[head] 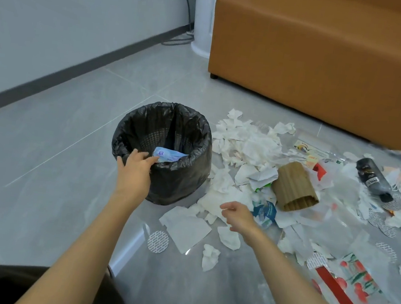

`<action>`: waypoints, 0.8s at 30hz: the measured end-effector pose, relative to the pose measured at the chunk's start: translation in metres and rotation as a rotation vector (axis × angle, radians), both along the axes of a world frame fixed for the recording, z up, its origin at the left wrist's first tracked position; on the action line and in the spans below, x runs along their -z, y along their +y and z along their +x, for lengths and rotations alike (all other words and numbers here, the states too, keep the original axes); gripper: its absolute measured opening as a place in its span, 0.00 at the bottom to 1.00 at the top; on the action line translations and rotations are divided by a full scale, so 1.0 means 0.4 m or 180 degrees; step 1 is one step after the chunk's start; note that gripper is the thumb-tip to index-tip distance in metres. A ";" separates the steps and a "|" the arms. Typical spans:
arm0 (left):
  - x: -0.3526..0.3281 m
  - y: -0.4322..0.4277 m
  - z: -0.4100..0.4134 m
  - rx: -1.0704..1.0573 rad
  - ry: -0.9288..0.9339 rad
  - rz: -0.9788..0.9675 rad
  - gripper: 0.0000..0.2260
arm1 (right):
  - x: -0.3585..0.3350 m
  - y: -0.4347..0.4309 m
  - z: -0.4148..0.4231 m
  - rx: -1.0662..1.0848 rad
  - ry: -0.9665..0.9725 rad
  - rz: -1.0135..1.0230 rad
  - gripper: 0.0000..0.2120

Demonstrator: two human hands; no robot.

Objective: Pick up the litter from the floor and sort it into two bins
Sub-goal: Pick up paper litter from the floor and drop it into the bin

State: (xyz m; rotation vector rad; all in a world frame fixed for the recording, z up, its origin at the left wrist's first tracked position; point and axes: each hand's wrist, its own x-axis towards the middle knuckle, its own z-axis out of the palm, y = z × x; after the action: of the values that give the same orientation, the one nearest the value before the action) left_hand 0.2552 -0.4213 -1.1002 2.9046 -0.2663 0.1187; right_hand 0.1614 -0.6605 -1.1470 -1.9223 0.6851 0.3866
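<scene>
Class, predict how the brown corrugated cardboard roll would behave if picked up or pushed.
The corrugated cardboard roll looks hollow at its open end, so probably light and crushable. Its ribs likely give grip. Lying on its side, it might roll, though nearby tissues would probably stop it.

Bright, even indoor light, soft shadow under the bin (181, 174), pale sheen on the floor (68, 139), wide-angle bending at edges, slight softness

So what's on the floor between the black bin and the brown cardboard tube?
Crumpled white tissues and paper scraps cover that stretch in the head view.
</scene>
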 end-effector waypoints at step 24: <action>0.049 -0.049 -0.005 0.0603 -0.0416 -0.0481 0.17 | 0.245 0.141 -0.021 -0.2144 0.0227 -0.1951 0.11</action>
State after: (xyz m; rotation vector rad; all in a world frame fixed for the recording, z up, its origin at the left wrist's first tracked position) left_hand 0.2534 -0.4409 -1.1197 2.7091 -0.5289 0.2843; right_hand 0.1530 -0.6043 -1.2449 -2.7258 0.1735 0.7219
